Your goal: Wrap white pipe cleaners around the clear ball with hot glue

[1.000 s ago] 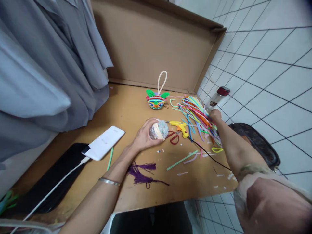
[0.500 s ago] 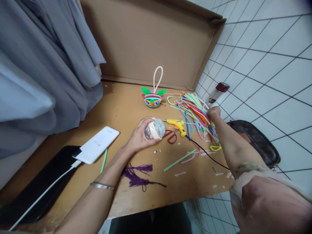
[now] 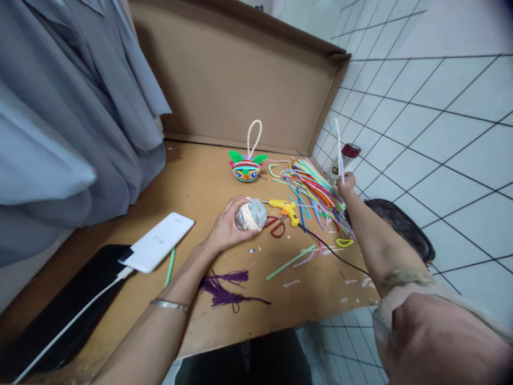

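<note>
White wall tiles (image 3: 444, 176) and an upright brown cardboard panel (image 3: 240, 75) frame a light-brown wooden tabletop (image 3: 200, 184), where a person's left hand (image 3: 225, 229) curves around a round, speckled pale-blue and grey ball (image 3: 258, 211) banded in cream. Thumb and fingers cup one side, apparently to steady it while leaving the opposite face exposed. At right, the right hand (image 3: 347, 183) is closed in a narrow grip on the lower end of slender, fuzzy white strips (image 3: 339, 141), their length standing upright above the fist, probably lifted clear of the heaped multicolored fuzzy stems (image 3: 310, 179) beside it. Between the hands lies a yellow glue gun (image 3: 282, 204), its nozzle near the ball, with red-handled scissors (image 3: 277, 230) just beside it, both seemingly kept within easy reach. Behind them sits a bright, green-eared animal-face ornament (image 3: 246, 171) with a white loop on top, its decorated face toward the wearer, perhaps so its details can be seen. Purple thread tassels (image 3: 218, 294) lie near the left forearm, likely set aside from the stems. Farther left, a flat white device (image 3: 160, 240) is plugged into a white cable (image 3: 76, 320), perhaps charging.
</note>
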Action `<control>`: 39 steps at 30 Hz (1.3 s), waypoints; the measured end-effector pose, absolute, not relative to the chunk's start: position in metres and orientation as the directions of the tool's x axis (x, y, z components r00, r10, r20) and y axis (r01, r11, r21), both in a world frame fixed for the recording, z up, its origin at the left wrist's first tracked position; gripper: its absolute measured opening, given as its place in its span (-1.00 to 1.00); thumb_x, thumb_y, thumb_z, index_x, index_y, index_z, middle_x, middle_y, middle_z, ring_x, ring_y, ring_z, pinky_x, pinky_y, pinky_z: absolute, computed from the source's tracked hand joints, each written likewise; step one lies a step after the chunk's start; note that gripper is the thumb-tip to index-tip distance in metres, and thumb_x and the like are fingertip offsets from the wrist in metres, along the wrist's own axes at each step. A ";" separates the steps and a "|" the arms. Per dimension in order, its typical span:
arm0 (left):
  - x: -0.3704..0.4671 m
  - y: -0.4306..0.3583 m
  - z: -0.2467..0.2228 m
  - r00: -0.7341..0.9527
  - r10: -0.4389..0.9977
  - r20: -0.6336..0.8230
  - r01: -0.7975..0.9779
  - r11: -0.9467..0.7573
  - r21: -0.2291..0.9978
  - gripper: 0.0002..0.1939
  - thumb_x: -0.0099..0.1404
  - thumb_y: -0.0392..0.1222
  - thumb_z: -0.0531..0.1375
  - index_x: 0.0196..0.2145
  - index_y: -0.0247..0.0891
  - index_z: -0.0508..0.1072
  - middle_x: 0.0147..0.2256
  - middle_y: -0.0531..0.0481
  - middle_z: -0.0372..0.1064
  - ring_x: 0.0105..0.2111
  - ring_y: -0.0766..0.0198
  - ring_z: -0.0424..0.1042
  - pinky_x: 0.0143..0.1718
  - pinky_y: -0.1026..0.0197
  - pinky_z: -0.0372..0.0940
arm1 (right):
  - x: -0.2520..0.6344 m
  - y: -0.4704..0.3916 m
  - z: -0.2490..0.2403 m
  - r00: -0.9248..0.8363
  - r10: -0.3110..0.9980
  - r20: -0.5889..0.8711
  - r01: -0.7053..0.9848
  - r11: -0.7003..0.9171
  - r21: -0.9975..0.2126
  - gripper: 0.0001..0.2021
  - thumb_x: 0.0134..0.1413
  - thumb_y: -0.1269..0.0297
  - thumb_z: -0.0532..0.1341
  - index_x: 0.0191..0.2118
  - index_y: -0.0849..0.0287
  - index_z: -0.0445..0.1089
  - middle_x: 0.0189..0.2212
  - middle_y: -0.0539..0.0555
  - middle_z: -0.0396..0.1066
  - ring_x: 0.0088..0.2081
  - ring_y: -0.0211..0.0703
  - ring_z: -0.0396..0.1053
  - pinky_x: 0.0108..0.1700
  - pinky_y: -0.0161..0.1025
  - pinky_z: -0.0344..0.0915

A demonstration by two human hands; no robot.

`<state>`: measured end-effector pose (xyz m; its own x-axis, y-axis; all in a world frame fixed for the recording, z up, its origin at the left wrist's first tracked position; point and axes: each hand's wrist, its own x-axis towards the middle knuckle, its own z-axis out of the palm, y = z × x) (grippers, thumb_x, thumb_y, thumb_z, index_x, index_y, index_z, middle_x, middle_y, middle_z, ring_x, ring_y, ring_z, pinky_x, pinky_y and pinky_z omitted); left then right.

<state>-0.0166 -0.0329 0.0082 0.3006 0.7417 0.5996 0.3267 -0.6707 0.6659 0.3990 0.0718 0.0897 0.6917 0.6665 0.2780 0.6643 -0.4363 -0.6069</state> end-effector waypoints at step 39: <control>-0.017 -0.036 0.014 0.135 0.871 0.472 0.308 -0.489 0.816 -0.24 -0.13 -0.11 0.46 0.06 -0.23 0.38 0.03 -0.15 0.44 0.02 0.00 0.47 0.10 -0.05 0.37 | 0.138 -0.052 0.038 0.338 0.619 0.709 0.459 0.549 -0.698 -0.83 0.23 0.14 0.17 -0.23 0.11 0.38 -0.32 0.04 0.51 -0.34 -0.20 0.47 -0.24 -0.22 0.41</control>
